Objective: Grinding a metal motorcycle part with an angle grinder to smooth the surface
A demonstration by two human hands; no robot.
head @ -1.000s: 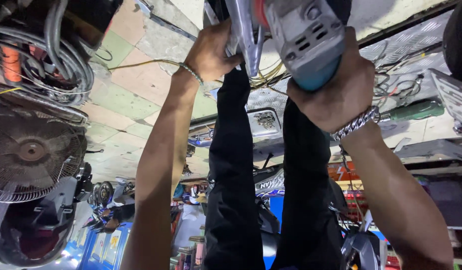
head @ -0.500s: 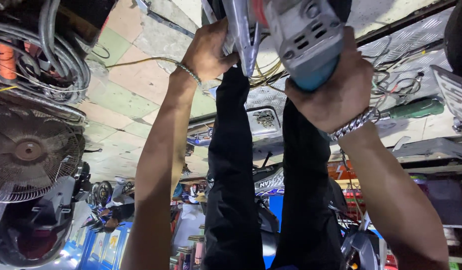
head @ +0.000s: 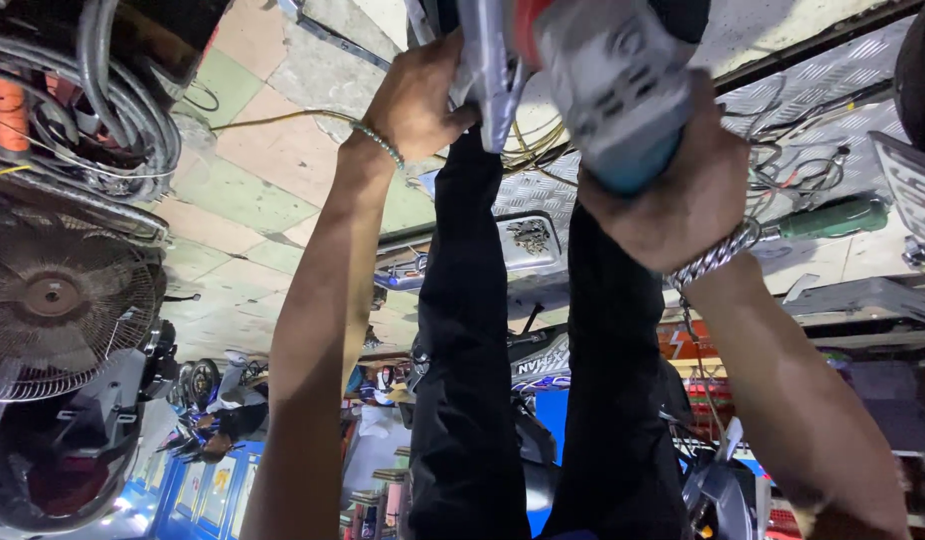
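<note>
Tool: a grey and teal angle grinder with a red part near its head [head: 607, 85]; it sits at the top middle of the view, just above the person's two black trouser legs [head: 527, 330].
Right hand: the right hand [head: 672, 190], with a silver chain bracelet [head: 712, 258] on the wrist, is wrapped tight around the teal body of the grinder.
Left hand: the left hand [head: 417, 100], with a thin bead bracelet [head: 377, 140], is to the left of the grinder, fingers curled closed by a grey metal piece [head: 487, 75] that touches the tool. What exactly it grips cannot be told.
Doing it well: probably the two hands should stay firm, wrists straight, and the yellow wire [head: 282, 118] left of the grinder should stay away from the disc.
Hidden: the disc and the contact point are cut off by the top edge, so the work itself is not seen.
Hard to read: the view looks turned around; the tiled floor [head: 242, 190] appears left of the grinder, with a round cage fan [head: 57, 300] further left.
</note>
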